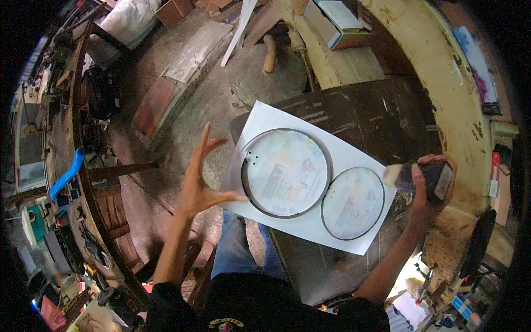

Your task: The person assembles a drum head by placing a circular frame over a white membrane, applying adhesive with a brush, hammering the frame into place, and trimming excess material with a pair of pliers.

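Observation:
A white rectangular sheet [343, 145] lies at a slant on the dark table. Two round pale discs with thin dark rims rest on it, the large disc [286, 172] on the left and the smaller disc [354, 203] on the right. Faint coloured print shows on both. My left hand [196, 185] is open, fingers spread and thumb reaching to the sheet's left edge by the large disc. Closed in my right hand [430, 182] is a dark, blocky object [405, 176] with a pale end toward the small disc; its exact kind is unclear.
The dark table [381, 108] extends beyond the sheet to a worn yellowish ledge [462, 83] on the right. An opened box [337, 25] sits at the far side. A cluttered wooden bench [77, 127] runs along the left, with a blue strip [67, 174] hanging on it.

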### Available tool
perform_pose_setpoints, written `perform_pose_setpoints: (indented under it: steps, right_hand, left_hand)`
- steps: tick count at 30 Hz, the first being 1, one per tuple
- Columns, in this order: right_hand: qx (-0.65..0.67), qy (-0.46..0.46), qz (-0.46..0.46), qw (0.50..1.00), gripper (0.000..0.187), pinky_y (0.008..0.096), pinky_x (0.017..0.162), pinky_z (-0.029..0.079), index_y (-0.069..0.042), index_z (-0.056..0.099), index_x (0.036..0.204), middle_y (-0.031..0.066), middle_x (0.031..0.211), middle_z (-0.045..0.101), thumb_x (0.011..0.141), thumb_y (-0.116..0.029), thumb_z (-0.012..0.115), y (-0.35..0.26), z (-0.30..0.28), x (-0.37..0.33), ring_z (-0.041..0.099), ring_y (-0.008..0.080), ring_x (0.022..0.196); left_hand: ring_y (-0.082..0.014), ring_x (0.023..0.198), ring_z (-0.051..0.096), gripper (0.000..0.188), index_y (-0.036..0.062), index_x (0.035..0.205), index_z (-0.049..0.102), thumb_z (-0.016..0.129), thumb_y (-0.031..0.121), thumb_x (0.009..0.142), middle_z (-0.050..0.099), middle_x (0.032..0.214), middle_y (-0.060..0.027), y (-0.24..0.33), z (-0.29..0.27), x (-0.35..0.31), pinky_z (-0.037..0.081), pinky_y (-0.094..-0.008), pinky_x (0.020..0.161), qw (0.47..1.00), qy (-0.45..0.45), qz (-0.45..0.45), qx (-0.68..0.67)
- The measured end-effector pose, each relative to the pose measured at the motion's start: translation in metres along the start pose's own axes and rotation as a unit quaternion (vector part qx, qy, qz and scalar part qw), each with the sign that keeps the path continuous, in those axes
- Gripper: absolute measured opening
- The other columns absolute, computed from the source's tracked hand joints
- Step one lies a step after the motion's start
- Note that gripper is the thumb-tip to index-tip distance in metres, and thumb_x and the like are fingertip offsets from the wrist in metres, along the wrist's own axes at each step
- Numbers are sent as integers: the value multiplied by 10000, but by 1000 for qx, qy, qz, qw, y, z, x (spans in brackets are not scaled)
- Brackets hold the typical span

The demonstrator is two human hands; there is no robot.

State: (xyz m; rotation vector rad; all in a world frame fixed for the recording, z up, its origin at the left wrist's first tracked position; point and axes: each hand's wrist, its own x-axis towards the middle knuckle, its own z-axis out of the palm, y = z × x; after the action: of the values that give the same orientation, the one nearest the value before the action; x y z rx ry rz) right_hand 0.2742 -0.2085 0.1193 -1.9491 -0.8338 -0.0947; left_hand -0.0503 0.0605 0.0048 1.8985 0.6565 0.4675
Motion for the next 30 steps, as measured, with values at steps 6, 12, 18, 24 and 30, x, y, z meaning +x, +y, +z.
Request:
perform_pose_setpoints:
  steps: [6,12,18,24,30]
  right_hand:
    - [366,-10,27,930,395,359,879,425,23,481,1131,147,936,542,771,-125,546,-15,73,16,520,227,901]
    - [409,-83,-9,909,379,289,725,490,-42,530,1060,69,853,605,713,-112,664,-74,153,25,571,134,778]
    - [344,-151,97,922,308,265,635,480,-11,523,976,53,792,579,704,-98,638,-65,172,19,543,112,657]
    - [344,-188,-124,911,292,280,678,514,-4,562,1048,83,836,630,788,-121,622,-60,174,54,610,149,728]
    - [366,-130,-63,920,243,305,767,511,27,572,973,67,836,620,764,-97,573,-72,180,44,611,178,756]
  left_hand:
    - [-291,1127,549,1396,51,1565,155,962,455,501,631,1169,-112,9,49,16,294,-465,998,994,48,6,93]
    - [-285,1118,558,1401,46,1559,163,965,459,487,653,1090,-93,14,49,13,286,-466,983,993,59,-21,103]
    - [-275,1086,579,994,57,1452,408,898,303,623,673,1040,-103,11,57,20,316,-453,953,988,98,-3,116]
    - [-287,882,637,238,78,872,709,723,109,636,704,870,-101,2,66,42,401,-414,874,966,100,-2,240]
    - [-318,713,596,67,27,808,673,655,18,744,648,722,-167,14,64,45,371,-406,766,967,115,29,227]
